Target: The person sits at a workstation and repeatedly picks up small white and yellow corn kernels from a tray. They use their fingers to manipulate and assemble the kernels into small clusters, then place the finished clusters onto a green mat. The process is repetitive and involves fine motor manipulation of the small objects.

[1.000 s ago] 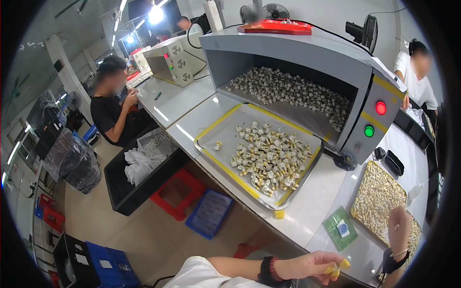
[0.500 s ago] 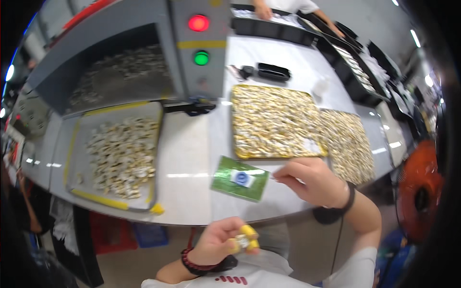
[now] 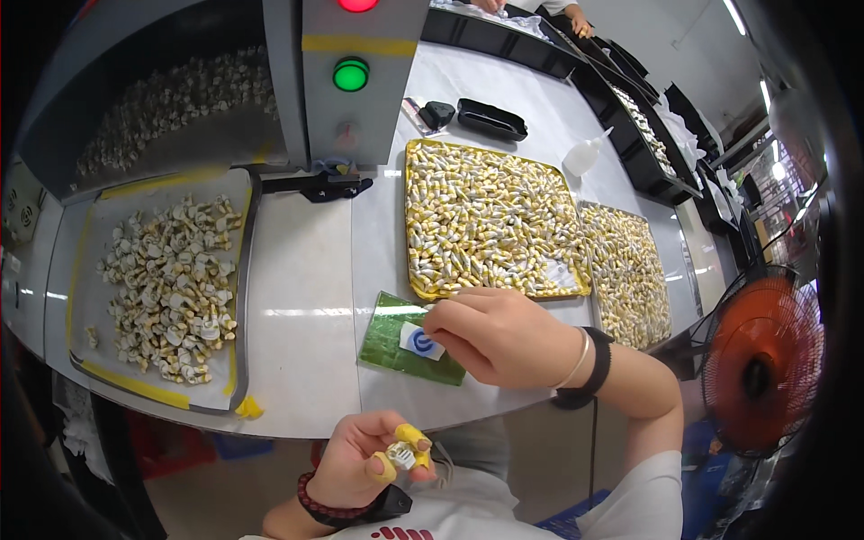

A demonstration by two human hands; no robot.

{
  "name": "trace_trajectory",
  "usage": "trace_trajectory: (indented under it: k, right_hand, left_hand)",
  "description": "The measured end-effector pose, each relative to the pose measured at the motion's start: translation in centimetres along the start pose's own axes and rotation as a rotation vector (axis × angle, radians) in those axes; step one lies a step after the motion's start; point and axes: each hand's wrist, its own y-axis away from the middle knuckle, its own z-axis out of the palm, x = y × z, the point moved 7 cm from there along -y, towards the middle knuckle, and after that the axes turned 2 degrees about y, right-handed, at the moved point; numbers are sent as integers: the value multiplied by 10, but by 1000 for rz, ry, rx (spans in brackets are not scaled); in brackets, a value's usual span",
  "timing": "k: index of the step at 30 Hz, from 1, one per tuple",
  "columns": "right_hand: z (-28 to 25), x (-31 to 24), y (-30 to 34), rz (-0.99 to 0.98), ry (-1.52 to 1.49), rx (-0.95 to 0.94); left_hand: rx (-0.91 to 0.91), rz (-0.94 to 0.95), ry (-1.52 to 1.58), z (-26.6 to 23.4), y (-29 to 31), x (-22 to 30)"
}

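My left hand [image 3: 360, 454], with yellow covers on its fingertips, is closed on a small white moulded piece [image 3: 401, 455] in front of the table's near edge. My right hand [image 3: 499, 337] reaches over a green rectangular pad [image 3: 392, 329]. Its fingers are pinched together at a white patch with a blue round mark [image 3: 419, 341] on that pad. Whatever the pinch may hold is hidden. Behind the right hand lies a yellow-edged tray [image 3: 486, 211] full of small white-and-yellow pieces.
At left, another tray [image 3: 79, 297] holds a heap of white-and-cream pieces below a grey machine [image 3: 337, 117] with lights. A second board of pieces [image 3: 625, 279], a squeeze bottle [image 3: 583, 157], a black dish [image 3: 491, 119] and an orange fan [image 3: 756, 360] stand about. Another person's hand [image 3: 580, 22] shows far off.
My right hand has moved from beside the green pad onto its white patch. My left hand still holds the white piece. The whole view has shifted slightly.
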Motion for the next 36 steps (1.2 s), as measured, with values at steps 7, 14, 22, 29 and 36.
trace_trajectory:
  k: [7, 14, 22, 29, 36]
  right_hand:
    - [-8, 2, 8, 87, -114, -15]
    - [1, -3, 3, -14, 116, 53]
    - [11, -4, 2, -92, 256, -33]
    - [16, -14, 3, -184, 297, -146]
    - [12, -11, 6, -180, 298, -106]
  left_hand:
    - [55, 26, 27, -8, -7, 6]
    - [30, 18, 86, -7, -6, 7]
    - [8, 17, 60, -5, -3, 11]
    - [107, -69, 61, -7, -4, 7]
    - [28, -170, 172, 0, -14, -1]
